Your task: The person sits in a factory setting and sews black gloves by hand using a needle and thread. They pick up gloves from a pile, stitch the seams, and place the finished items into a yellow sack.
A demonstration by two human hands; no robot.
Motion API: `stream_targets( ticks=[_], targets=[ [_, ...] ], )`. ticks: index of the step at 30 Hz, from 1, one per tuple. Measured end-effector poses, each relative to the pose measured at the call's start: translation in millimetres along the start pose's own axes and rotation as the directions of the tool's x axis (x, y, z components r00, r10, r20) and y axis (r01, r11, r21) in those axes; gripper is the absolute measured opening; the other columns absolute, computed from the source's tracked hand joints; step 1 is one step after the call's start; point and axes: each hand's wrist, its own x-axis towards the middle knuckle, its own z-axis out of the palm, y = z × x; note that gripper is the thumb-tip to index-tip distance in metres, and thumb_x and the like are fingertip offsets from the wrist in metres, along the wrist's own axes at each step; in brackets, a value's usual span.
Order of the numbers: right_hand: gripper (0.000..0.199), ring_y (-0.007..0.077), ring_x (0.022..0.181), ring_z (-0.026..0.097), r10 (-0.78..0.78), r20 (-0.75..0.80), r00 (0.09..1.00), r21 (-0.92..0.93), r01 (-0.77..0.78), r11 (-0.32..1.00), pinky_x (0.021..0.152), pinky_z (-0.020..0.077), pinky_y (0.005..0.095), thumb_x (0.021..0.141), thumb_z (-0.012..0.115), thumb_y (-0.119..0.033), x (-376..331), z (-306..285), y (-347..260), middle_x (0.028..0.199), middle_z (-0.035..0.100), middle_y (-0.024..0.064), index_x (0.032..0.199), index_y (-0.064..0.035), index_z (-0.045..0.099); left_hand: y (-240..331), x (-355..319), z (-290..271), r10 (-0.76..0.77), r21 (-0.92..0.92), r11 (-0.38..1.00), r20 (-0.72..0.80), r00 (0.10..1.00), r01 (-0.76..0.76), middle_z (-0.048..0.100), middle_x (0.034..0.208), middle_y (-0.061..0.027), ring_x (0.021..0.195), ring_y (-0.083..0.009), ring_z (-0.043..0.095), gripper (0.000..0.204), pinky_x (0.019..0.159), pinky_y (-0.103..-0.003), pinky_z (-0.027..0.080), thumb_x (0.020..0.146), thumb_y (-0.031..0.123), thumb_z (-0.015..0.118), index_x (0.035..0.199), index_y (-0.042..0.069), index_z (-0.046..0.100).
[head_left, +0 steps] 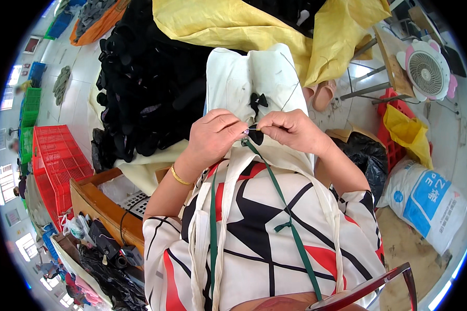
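Left hand (215, 136) and right hand (291, 130) pinch a small black fabric piece (255, 136) over the cream cloth-covered lap (244, 78). Black pile (150, 83) at ten o'clock. Risk: the fine thread (290, 96) may snag or snap under tension.

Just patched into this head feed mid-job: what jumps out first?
Both hands meet at centre over a cream cloth on the lap: the left hand and right hand pinch a small black piece between their fingers, a thin thread running up from it. A large heap of black pieces fills the upper left, with yellow sacking above and a red crate at far left.
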Motion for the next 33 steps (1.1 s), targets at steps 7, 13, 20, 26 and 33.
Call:
stream_targets(
  ticks=[7, 13, 20, 26, 33],
  targets=[
    [0.014, 0.0129, 0.074, 0.063, -0.093, 0.025, 0.995, -0.001, 0.093, 0.996, 0.071, 0.0502, 0.0246, 0.094, 0.062, -0.006, 0.9, 0.1, 2.1, 0.091, 0.07, 0.0047, 0.107, -0.0059, 0.066, 1.5, 1.1, -1.2, 0.03, 0.001, 1.0, -0.004, 1.0, -0.03, 0.065, 0.089, -0.0025, 0.083, -0.0224, 0.063, 0.027, 0.067, -0.031, 0.054, 0.068, 0.014, 0.081, 0.092, 0.009, 0.07],
    [0.016, 0.0107, 0.076, 0.062, -0.094, 0.047, 0.994, 0.028, 0.093, 0.995, 0.073, 0.0503, 0.0242, 0.094, 0.061, -0.006, -0.1, 0.0, 3.7, 0.093, 0.071, 0.0042, 0.109, -0.0058, 0.067, 3.5, 0.0, -3.3, 0.026, 0.009, 1.0, -0.006, 1.0, -0.026, 0.066, 0.089, -0.0026, 0.083, -0.0224, 0.063, 0.024, 0.067, -0.031, 0.054, 0.069, 0.014, 0.08, 0.091, 0.009, 0.07],
    [0.016, 0.0082, 0.078, 0.061, -0.114, 0.063, 0.992, 0.111, 0.107, 0.988, 0.073, 0.0498, 0.0234, 0.096, 0.06, -0.005, 1.0, 4.4, 17.3, 0.092, 0.07, 0.0023, 0.11, -0.0039, 0.067, 5.0, -3.0, -0.5, -0.03, -0.074, 0.997, -0.019, 0.999, 0.028, 0.067, 0.09, -0.0034, 0.085, -0.0237, 0.064, 0.023, 0.071, -0.032, 0.054, 0.071, 0.015, 0.08, 0.091, 0.009, 0.071],
    [0.013, 0.0049, 0.073, 0.052, -0.045, 0.113, 0.993, 0.318, 0.007, 0.948, 0.065, 0.0445, 0.0215, 0.1, 0.056, -0.005, 0.5, 11.3, 19.5, 0.089, 0.062, -0.003, 0.107, -0.0053, 0.066, 5.8, -8.0, 4.4, -0.099, -0.237, 0.968, -0.036, 0.994, 0.087, 0.068, 0.092, -0.0049, 0.086, -0.0264, 0.065, 0.024, 0.073, -0.033, 0.055, 0.072, 0.012, 0.08, 0.093, 0.008, 0.069],
    [0.008, 0.0035, 0.071, 0.044, -0.009, 0.138, 0.99, 0.449, -0.055, 0.892, 0.062, 0.0391, 0.02, 0.101, 0.054, -0.008, -1.2, 25.4, 18.2, 0.083, 0.053, -0.0058, 0.102, -0.0061, 0.062, 9.0, -16.3, 8.8, -0.205, -0.406, 0.896, -0.012, 0.979, 0.183, 0.069, 0.09, -0.0064, 0.087, -0.0281, 0.065, 0.022, 0.077, -0.035, 0.053, 0.076, 0.014, 0.079, 0.094, 0.007, 0.069]
  ],
)
